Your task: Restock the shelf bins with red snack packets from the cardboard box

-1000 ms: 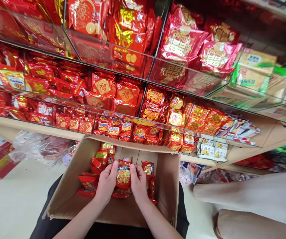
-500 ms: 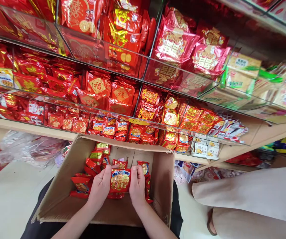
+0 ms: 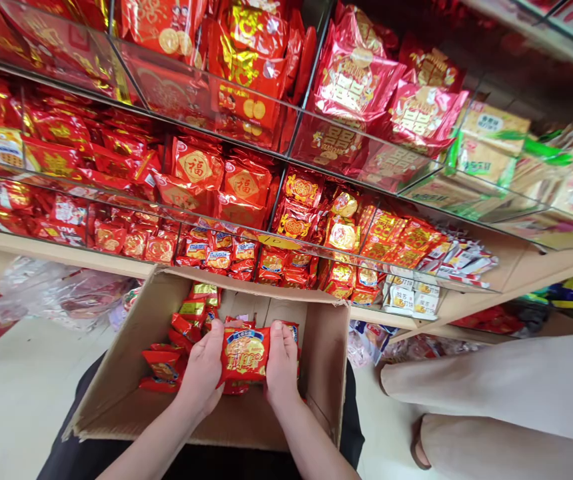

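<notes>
- The left hand (image 3: pixel 205 370) is held inside an open cardboard box (image 3: pixel 126 373), with the forearm reaching in from the lower edge of the view and the wrist bent slightly inward.
- Its fingers are curled and pressed against the left side of a bundle of red snack packets (image 3: pixel 245 353), with the thumb laid along the bundle's upper left corner.
- The right hand (image 3: pixel 281 365) is set against the bundle's right side, with the fingers kept fairly straight and close together and the fingertips pointed away from the body.
- The bundle is clamped between the two hands. It is raised a little above the box floor in the middle of the box, and the front packet's printed face is turned towards the camera.
- How many packets are gathered in the bundle cannot be told.
- Loose red packets (image 3: pixel 164 365) are seen lying in the left half of the box, just beside the left hand.
- More packets (image 3: pixel 197 308) are stacked against the far wall of the box.
- Behind the box, shelf compartments (image 3: pixel 286 250) parted by clear dividers are filled with red and gold snack bags.
- A crumpled plastic bag (image 3: pixel 56 293) is lying on the floor (image 3: pixel 11 407) to the left of the box.
- Another person's legs in pale trousers (image 3: pixel 506 400) are seen at the right, well apart from the box.
</notes>
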The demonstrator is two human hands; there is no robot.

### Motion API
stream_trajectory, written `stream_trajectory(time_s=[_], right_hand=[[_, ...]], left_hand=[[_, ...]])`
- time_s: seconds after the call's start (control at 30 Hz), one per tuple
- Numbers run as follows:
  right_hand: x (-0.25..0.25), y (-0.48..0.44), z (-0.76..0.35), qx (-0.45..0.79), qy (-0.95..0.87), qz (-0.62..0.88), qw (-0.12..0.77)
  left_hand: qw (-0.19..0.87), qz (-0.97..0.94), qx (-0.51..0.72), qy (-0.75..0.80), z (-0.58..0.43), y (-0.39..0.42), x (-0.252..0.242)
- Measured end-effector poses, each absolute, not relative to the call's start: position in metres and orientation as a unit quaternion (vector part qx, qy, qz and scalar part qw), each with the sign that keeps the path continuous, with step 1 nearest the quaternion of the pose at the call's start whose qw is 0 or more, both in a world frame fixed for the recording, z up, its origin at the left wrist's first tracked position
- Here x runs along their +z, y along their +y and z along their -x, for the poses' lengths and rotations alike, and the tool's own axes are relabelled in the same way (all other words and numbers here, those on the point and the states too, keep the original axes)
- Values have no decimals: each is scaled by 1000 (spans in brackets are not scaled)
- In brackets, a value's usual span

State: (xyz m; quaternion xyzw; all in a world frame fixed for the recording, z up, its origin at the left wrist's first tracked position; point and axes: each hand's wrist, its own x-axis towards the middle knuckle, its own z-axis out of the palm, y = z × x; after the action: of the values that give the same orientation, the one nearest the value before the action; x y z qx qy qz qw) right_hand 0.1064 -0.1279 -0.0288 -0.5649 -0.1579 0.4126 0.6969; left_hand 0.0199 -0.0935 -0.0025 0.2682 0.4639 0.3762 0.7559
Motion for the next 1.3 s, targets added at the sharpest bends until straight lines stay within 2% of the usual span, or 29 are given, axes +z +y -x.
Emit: stream_trajectory(time_s=[0.27,0.43,0.53,0.6,0.7,0.77,0.8,0.9,0.97,1.13,1.3], right_hand=[[-33,-139,-111,468,-189,527,684],[-29,-155,-99,540,-229,501,637],[-14,-161,-120,425,-301,568,637],[1,-161,-152,264,-388,633,616],[27,-152,-210,-53,-502,698,508],[42,-136,-241,-122,-593,708,363],[47,-126,-251,-120,-639,710,272],[52,-89,-264,-54,-700,711,20],[48,-65,-265,-14,-692,720,-58],[23,-28,-275,32,-643,760,-93],[5,-26,-290,23,-601,792,-109]], left_hand=[[720,-292,433,458,-19,-90,-21],[669,-323,454,492,-18,-93,-35],[623,-426,440,486,-7,-90,-33],[511,-536,462,487,7,-77,-22],[221,-706,472,479,34,-39,0],[49,-767,435,469,49,-10,11],[2,-772,405,490,54,3,14],[-13,-772,324,547,61,28,9],[14,-771,291,566,61,31,1],[14,-768,269,581,60,22,-8],[-2,-775,271,570,60,20,-6]])
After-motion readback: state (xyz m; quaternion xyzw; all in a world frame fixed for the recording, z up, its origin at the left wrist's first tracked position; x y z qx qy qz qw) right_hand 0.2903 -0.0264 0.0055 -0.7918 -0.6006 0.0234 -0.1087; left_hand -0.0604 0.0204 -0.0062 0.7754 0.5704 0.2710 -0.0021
